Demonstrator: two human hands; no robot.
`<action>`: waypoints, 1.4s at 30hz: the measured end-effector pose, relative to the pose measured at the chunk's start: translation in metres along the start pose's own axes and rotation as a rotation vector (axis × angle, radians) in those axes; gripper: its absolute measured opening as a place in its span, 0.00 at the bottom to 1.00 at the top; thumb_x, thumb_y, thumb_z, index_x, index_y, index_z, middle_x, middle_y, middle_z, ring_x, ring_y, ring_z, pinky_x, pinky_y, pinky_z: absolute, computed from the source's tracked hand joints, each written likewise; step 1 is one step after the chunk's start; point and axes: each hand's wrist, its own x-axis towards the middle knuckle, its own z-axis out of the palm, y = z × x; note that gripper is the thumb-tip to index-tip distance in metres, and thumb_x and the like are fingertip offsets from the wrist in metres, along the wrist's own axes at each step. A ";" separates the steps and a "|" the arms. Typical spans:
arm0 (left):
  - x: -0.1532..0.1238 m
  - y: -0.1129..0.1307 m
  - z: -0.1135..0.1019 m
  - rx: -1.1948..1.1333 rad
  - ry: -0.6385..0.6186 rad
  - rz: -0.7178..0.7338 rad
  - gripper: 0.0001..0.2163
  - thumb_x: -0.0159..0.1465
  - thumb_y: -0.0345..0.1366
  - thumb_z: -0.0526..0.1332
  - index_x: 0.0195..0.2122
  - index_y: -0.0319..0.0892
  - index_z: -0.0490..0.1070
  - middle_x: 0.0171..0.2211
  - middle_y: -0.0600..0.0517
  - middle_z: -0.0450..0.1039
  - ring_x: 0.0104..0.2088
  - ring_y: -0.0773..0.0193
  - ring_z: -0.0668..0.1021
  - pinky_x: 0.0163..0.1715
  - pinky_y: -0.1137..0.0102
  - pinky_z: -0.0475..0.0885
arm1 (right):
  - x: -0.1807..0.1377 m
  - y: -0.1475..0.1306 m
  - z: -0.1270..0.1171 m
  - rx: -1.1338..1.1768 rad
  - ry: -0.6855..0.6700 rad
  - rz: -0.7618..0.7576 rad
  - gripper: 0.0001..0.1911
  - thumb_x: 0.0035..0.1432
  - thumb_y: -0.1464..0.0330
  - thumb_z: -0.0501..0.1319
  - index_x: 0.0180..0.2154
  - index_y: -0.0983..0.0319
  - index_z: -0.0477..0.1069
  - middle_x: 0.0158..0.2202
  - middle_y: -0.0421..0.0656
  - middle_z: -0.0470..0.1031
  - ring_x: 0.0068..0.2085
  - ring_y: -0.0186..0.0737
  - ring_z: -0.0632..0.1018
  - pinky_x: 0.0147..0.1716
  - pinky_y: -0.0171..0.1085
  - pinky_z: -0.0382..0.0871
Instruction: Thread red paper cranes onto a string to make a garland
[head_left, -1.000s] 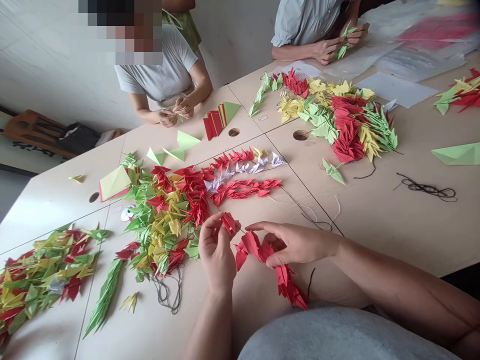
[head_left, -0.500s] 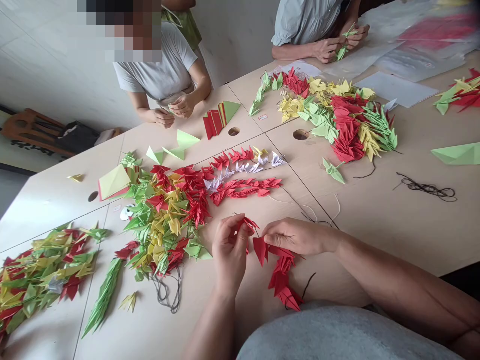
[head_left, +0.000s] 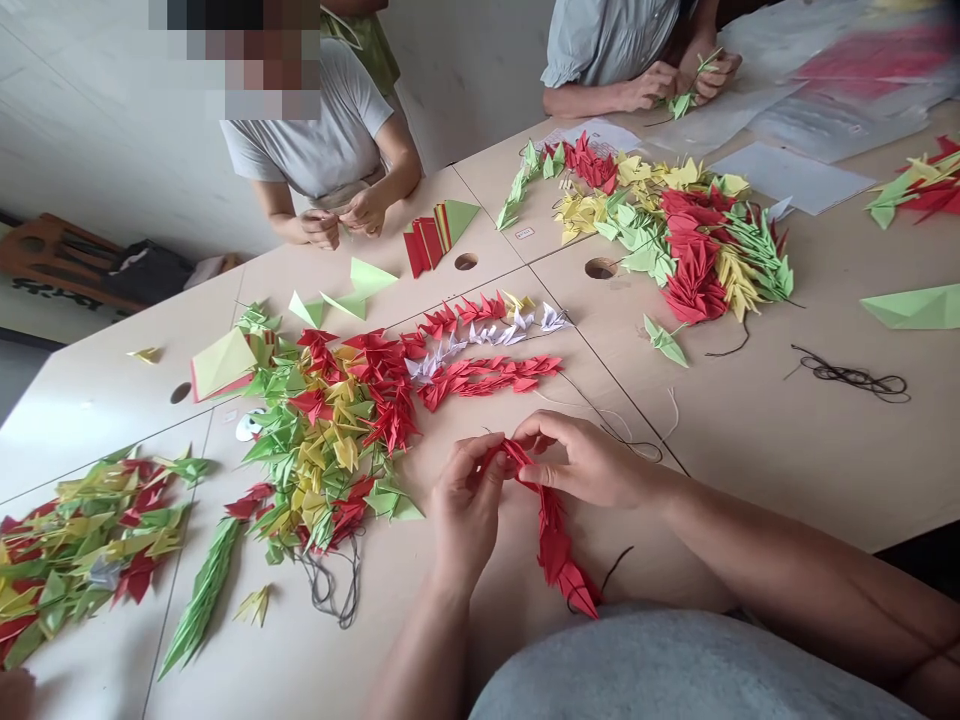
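Close in front of me, both hands meet on a string of red paper cranes (head_left: 553, 545). My left hand (head_left: 469, 500) is closed, pinching the upper end of the red cranes between thumb and fingers. Opposite it, my right hand (head_left: 589, 462) is closed too, thumb and fingertips gripping the red paper just below that end. From there the string hangs down toward my lap, and a short dark cord (head_left: 619, 572) sticks out near its lower end. Just beyond my hands lie strung red cranes (head_left: 487, 378) and a row of white cranes (head_left: 465, 345).
A large heap of mixed cranes (head_left: 337, 420) lies left of my hands, another pile (head_left: 90, 545) farther left. Across the table sit strung cranes (head_left: 694, 250), a black cord coil (head_left: 851, 375) and folded paper (head_left: 431, 240). Two people (head_left: 322, 150) (head_left: 637, 60) fold paper opposite.
My hands have come together, and the red cranes that were apart between them are now pressed close. My right hand has moved slightly up and left.
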 end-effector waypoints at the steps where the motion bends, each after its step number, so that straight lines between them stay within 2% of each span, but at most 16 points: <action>1: 0.000 -0.001 0.000 -0.041 -0.018 -0.043 0.06 0.63 0.35 0.65 0.41 0.45 0.78 0.36 0.52 0.77 0.33 0.67 0.81 0.33 0.74 0.77 | 0.000 0.000 -0.001 0.033 0.003 0.014 0.12 0.62 0.60 0.63 0.42 0.61 0.71 0.41 0.43 0.76 0.42 0.38 0.77 0.44 0.38 0.71; 5: 0.001 -0.006 -0.003 -0.233 -0.051 -0.219 0.08 0.60 0.39 0.68 0.40 0.44 0.76 0.30 0.53 0.78 0.30 0.67 0.80 0.28 0.76 0.74 | 0.001 -0.002 -0.006 0.190 -0.041 0.100 0.15 0.65 0.58 0.59 0.40 0.63 0.73 0.37 0.44 0.77 0.39 0.40 0.78 0.40 0.38 0.71; 11: 0.003 -0.007 -0.006 -0.393 -0.122 -0.293 0.08 0.59 0.38 0.69 0.36 0.42 0.74 0.28 0.54 0.76 0.28 0.68 0.78 0.25 0.76 0.70 | 0.002 -0.005 -0.010 0.220 -0.026 0.125 0.16 0.63 0.57 0.59 0.35 0.63 0.73 0.33 0.42 0.76 0.35 0.37 0.75 0.36 0.36 0.68; 15: 0.003 -0.004 -0.005 -0.395 -0.147 -0.273 0.08 0.58 0.38 0.70 0.34 0.41 0.75 0.28 0.52 0.76 0.29 0.68 0.78 0.27 0.75 0.70 | 0.003 -0.005 -0.008 0.257 -0.063 0.196 0.17 0.60 0.55 0.63 0.35 0.63 0.74 0.33 0.43 0.77 0.35 0.38 0.75 0.35 0.36 0.68; 20: 0.003 0.002 -0.001 -0.389 -0.196 -0.254 0.09 0.54 0.36 0.73 0.32 0.40 0.75 0.27 0.54 0.75 0.26 0.71 0.74 0.27 0.75 0.71 | 0.002 -0.005 -0.007 0.298 -0.088 0.267 0.20 0.53 0.53 0.68 0.31 0.64 0.72 0.28 0.39 0.72 0.30 0.33 0.70 0.29 0.33 0.62; 26: 0.002 0.007 0.001 -0.384 -0.183 -0.226 0.11 0.53 0.35 0.73 0.28 0.39 0.71 0.23 0.56 0.72 0.23 0.73 0.71 0.25 0.76 0.69 | 0.001 -0.008 -0.008 0.311 -0.073 0.267 0.21 0.49 0.51 0.70 0.27 0.63 0.70 0.23 0.35 0.66 0.26 0.31 0.65 0.27 0.33 0.58; 38: 0.000 0.002 0.003 -0.372 -0.124 -0.201 0.13 0.54 0.36 0.72 0.29 0.41 0.67 0.25 0.56 0.70 0.24 0.72 0.71 0.25 0.75 0.68 | 0.000 -0.007 -0.004 0.276 -0.021 0.242 0.18 0.54 0.55 0.67 0.27 0.62 0.69 0.23 0.35 0.66 0.26 0.31 0.65 0.26 0.33 0.58; 42: -0.001 0.002 0.002 -0.291 -0.168 -0.177 0.11 0.59 0.40 0.69 0.33 0.42 0.67 0.26 0.56 0.69 0.24 0.71 0.71 0.26 0.75 0.68 | 0.001 -0.003 -0.003 0.309 -0.029 0.246 0.17 0.56 0.55 0.66 0.28 0.62 0.69 0.24 0.36 0.68 0.26 0.31 0.66 0.26 0.33 0.59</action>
